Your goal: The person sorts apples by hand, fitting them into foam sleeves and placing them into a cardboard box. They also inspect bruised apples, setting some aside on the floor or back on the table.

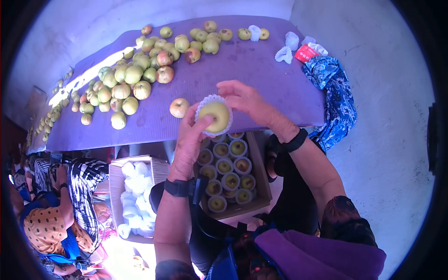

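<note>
My left hand (190,135) is closed around a yellow-green apple (215,119) in a white foam net sleeve (227,128), its thumb lying across the fruit. To the right of that apple, my right hand (247,103) is open with fingers stretched out, the fingertips near the sleeve's upper rim. A single apple (179,108) lies on the purple-covered table (259,70) just left of the held one. Below my hands stands a cardboard box (264,189) holding rows of apples in foam sleeves (230,181).
Many loose apples (133,74) cover the table's left and back. Toward the right lie foam sleeves (283,54), a red tissue pack (305,53) and blue patterned cloth (339,100). A carton of foam sleeves (137,205) stands lower left, beside a person in a polka-dot garment (45,228).
</note>
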Action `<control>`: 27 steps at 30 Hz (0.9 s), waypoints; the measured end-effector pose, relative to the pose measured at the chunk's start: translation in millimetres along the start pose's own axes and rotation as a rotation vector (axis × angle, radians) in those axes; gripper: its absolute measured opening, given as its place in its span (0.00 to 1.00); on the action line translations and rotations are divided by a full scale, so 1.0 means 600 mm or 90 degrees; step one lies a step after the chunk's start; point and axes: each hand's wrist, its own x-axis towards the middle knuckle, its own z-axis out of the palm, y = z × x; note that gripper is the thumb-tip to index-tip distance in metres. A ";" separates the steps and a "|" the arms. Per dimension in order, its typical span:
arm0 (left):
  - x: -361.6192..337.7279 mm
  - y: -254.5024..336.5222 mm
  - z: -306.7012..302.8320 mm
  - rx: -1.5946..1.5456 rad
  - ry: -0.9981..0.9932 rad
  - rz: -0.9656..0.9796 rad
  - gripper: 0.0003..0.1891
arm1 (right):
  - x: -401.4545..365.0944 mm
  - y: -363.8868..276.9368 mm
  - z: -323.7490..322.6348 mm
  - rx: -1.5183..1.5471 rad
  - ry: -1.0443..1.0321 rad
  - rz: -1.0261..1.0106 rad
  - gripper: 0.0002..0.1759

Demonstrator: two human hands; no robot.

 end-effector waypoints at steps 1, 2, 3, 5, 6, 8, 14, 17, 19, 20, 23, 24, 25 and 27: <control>0.000 0.003 -0.003 -0.033 0.006 0.026 0.32 | -0.001 -0.009 -0.006 -0.021 0.034 0.044 0.22; 0.001 0.006 -0.005 -0.066 0.011 0.051 0.32 | -0.001 -0.018 -0.009 -0.042 0.068 0.087 0.20; 0.002 0.007 -0.008 -0.065 0.010 0.052 0.32 | -0.002 -0.024 -0.009 -0.042 0.069 0.086 0.20; 0.004 0.006 -0.012 -0.068 0.023 0.060 0.32 | -0.005 -0.029 -0.007 -0.032 -0.017 0.149 0.19; 0.004 0.006 -0.011 -0.066 0.022 0.057 0.32 | -0.006 -0.025 -0.006 -0.030 -0.015 0.150 0.19; 0.001 0.007 -0.006 -0.076 -0.001 0.056 0.32 | -0.007 -0.012 -0.003 0.063 -0.034 0.149 0.18; 0.003 0.008 -0.005 -0.084 0.002 0.035 0.31 | -0.003 0.002 -0.011 0.023 -0.029 0.128 0.13; -0.001 0.009 0.006 -0.055 0.028 0.037 0.30 | -0.005 0.006 -0.005 -0.055 0.048 0.083 0.11; 0.002 0.001 0.007 -0.036 0.042 0.037 0.29 | -0.007 -0.002 -0.003 -0.021 0.087 0.075 0.11; 0.003 -0.001 0.007 -0.018 0.054 0.038 0.29 | -0.008 -0.007 -0.003 0.013 0.128 0.066 0.11; 0.004 0.000 0.009 -0.049 0.057 0.032 0.28 | -0.011 -0.016 0.001 -0.022 0.110 0.075 0.10; 0.005 -0.002 0.008 -0.050 0.058 0.031 0.28 | -0.013 -0.014 0.004 -0.021 0.109 0.076 0.10; 0.008 -0.006 0.006 -0.055 0.066 0.041 0.29 | -0.013 -0.013 0.008 -0.049 0.098 0.058 0.12; 0.009 -0.010 0.005 -0.059 0.074 0.051 0.30 | -0.016 -0.009 0.020 -0.077 0.087 0.040 0.15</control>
